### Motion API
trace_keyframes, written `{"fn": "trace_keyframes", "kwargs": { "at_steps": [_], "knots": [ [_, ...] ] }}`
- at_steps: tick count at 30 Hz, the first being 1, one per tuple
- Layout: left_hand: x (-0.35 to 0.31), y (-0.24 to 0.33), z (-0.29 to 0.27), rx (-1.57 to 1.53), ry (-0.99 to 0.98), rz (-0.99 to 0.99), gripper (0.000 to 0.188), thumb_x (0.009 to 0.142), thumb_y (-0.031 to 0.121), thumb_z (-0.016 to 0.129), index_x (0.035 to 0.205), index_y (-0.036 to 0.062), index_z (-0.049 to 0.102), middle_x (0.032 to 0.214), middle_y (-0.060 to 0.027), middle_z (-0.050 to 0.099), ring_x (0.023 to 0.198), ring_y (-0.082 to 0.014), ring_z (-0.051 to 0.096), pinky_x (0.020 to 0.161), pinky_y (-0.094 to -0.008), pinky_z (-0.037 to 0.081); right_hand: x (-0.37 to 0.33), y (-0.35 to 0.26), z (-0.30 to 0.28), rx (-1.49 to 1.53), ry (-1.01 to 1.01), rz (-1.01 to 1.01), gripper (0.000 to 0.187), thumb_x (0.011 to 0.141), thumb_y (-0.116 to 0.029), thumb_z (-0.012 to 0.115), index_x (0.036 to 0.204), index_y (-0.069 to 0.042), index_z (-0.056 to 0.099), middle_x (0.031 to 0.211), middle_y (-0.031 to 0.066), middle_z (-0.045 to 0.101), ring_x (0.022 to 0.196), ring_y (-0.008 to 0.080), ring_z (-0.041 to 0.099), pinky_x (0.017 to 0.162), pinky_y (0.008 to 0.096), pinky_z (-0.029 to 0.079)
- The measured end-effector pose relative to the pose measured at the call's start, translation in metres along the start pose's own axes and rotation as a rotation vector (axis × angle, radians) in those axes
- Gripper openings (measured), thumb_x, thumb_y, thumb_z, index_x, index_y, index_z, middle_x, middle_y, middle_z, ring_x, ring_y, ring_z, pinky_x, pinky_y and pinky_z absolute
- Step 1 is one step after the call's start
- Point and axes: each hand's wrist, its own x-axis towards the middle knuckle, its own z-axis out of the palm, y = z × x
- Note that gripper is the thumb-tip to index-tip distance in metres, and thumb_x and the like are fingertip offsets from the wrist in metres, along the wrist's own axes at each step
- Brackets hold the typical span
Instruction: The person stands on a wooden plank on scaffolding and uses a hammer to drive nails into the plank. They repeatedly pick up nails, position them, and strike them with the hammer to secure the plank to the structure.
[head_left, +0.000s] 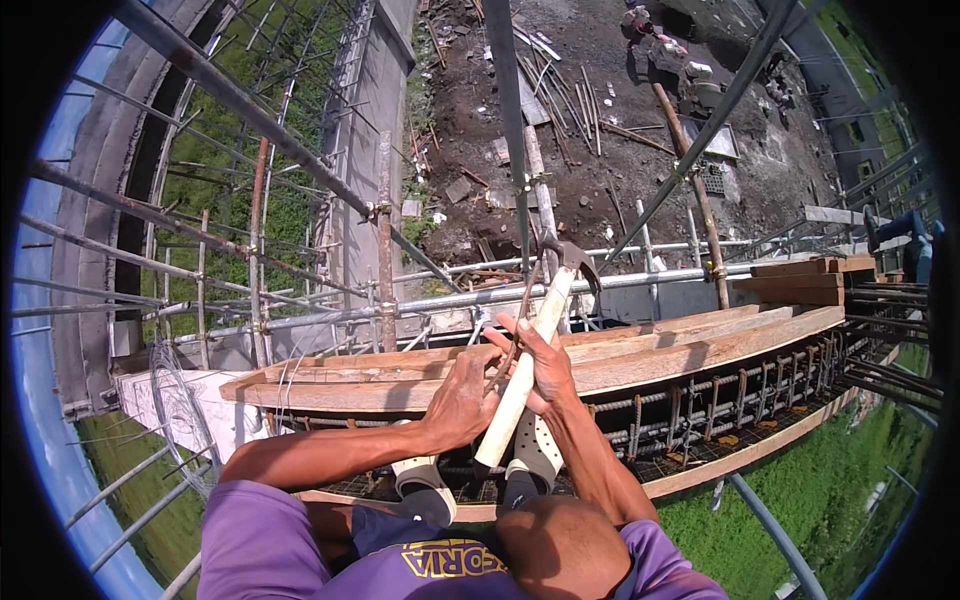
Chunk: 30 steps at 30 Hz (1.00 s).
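My right hand (550, 372) is around the pale wooden handle of a claw hammer (524, 385); some of its fingers stick out past the handle's left side. The hammer's dark head points away from me. My left hand (464, 397) is closed close beside the handle, its fingertips at a thin, brown, bent rod or strip (514, 350) that runs up towards the hammer head. I cannot tell whether that piece is wire or a bar. Both hands are above long wooden planks (650, 360), with my light clogs (536, 446) just below.
A cage of steel reinforcing bars (700, 410) lies along the planks. Coiled wire (180, 400) hangs at the left. Scaffold pipes (385, 210) cross ahead, with dirt ground far below. Stacked timber (795, 285) sits at the right; a person's leg (905, 228) shows beyond it.
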Motion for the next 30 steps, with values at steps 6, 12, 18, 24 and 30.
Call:
{"fn": "trace_keyframes", "kwargs": {
  "at_steps": [6, 12, 18, 24, 30],
  "knots": [
    [0.012, 0.013, 0.001, -0.119, -0.261, 0.170, 0.088, 0.090, 0.016, 0.067, 0.163, 0.0107, 0.019, 0.112, -0.0325, 0.050, 0.099, -0.0526, 0.056, 0.091, -0.0600, 0.048, -0.014, -0.030, -0.019, -0.045, 0.077, -0.116, 0.031, 0.097, -0.015, 0.074, 0.110, -0.012, 0.046, 0.112, 0.0120, 0.069, 0.070, 0.0157, 0.068, 0.069, 0.0370, 0.065],
    [-0.017, 0.042, -0.162, -0.015, -0.347, 0.382, 0.069, 0.096, 0.026, 0.070, 0.159, 0.0150, 0.042, 0.098, -0.0167, 0.067, 0.087, -0.0361, 0.066, 0.076, -0.0458, 0.054, -0.038, -0.062, -0.060, -0.181, 0.247, -0.235, 0.028, 0.097, -0.012, 0.072, 0.107, -0.012, 0.046, 0.095, 0.0057, 0.064, 0.057, 0.0122, 0.057, 0.064, 0.0368, 0.059],
    [-0.126, 0.091, -0.243, 0.046, 0.843, 0.570, 0.015, 0.081, 0.021, 0.077, 0.095, 0.0184, 0.076, 0.057, 0.0055, 0.046, 0.043, -0.0123, 0.037, 0.044, -0.0314, 0.027, -0.064, -0.077, -0.107, -0.464, 0.470, -0.222, 0.022, 0.095, -0.019, 0.075, 0.102, -0.007, 0.058, 0.088, 0.0022, 0.064, 0.057, 0.0082, 0.054, 0.051, 0.0234, 0.049],
    [-0.174, 0.098, -0.242, -0.037, 0.922, 0.516, 0.028, 0.077, 0.016, 0.078, 0.063, 0.0155, 0.054, 0.045, 0.0061, 0.032, 0.034, -0.0094, 0.021, 0.038, -0.0273, 0.021, -0.068, -0.054, -0.143, -0.588, 0.490, -0.225, 0.018, 0.096, -0.015, 0.072, 0.103, -0.007, 0.056, 0.083, 0.0011, 0.061, 0.055, 0.0105, 0.054, 0.055, 0.0264, 0.051],
    [-0.202, 0.081, -0.278, 0.087, 0.843, 0.762, 0.018, 0.096, 0.023, 0.074, 0.112, 0.0212, 0.081, 0.072, 0.0011, 0.063, 0.041, -0.0114, 0.036, 0.044, -0.0307, 0.025, -0.041, -0.038, -0.194, -0.688, 0.531, -0.239, 0.020, 0.097, -0.013, 0.067, 0.108, -0.004, 0.053, 0.078, 0.0053, 0.059, 0.055, 0.0134, 0.053, 0.049, 0.0254, 0.048]
  ]
}}
